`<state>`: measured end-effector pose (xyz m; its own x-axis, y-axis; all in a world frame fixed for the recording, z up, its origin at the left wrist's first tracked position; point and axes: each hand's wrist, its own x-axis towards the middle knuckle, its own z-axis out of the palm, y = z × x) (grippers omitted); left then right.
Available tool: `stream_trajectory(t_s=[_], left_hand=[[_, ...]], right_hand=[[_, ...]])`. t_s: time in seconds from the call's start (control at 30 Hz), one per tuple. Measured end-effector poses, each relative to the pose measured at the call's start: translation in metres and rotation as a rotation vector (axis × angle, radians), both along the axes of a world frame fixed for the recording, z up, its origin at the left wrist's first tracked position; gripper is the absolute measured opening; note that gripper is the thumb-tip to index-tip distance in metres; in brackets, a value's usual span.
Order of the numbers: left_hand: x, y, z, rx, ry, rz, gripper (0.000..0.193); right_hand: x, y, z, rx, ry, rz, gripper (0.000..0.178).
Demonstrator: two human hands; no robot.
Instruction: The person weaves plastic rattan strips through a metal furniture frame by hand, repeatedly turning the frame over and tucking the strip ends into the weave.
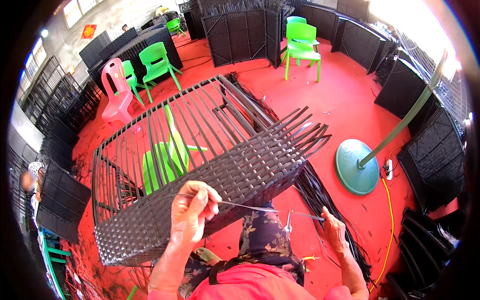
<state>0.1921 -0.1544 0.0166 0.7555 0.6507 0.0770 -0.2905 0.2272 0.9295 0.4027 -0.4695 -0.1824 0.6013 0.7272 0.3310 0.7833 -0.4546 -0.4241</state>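
A half-woven dark brown wicker furniture frame (240, 162) lies tilted across my lap, with a dense basket weave on its near part and bare parallel strips beyond. Over its near edge, my left hand (192, 210) pinches a thin, flat weaving strip (250, 207). The strip stretches to the right, where my right hand (336, 231) grips its far end between thumb and fingers, lower and clear of the frame. Loose strip ends (307, 132) fan out from the weave's right end. A bundle of long dark strips (320, 192) hangs or lies on the floor beside my right leg.
A green chair (162, 162) shows through the bare strips. More green chairs (301, 42) and a pink chair (117, 97) stand farther off on the red floor. To the right are a pole's round green base (357, 167) and a yellow cable (391, 215). Dark woven panels (237, 37) surround the room.
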Motion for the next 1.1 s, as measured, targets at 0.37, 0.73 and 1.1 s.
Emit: stream_trajectory(t_s=[0.37,0.73,1.1], left_hand=[[0.059,-0.031,0.001,0.216,0.139,-0.736,0.02],[0.103,0.015,0.017,0.242,0.206,-0.384,0.025],[0.19,0.072,-0.015,0.887,0.301,-0.153,0.026]], right_hand=[[-0.018,0.113,0.162,0.174,1.214,0.634,0.046],[0.056,0.118,0.166,-0.018,0.919,0.524,0.031],[0.156,0.199,0.198,0.17,0.634,0.45,0.026]])
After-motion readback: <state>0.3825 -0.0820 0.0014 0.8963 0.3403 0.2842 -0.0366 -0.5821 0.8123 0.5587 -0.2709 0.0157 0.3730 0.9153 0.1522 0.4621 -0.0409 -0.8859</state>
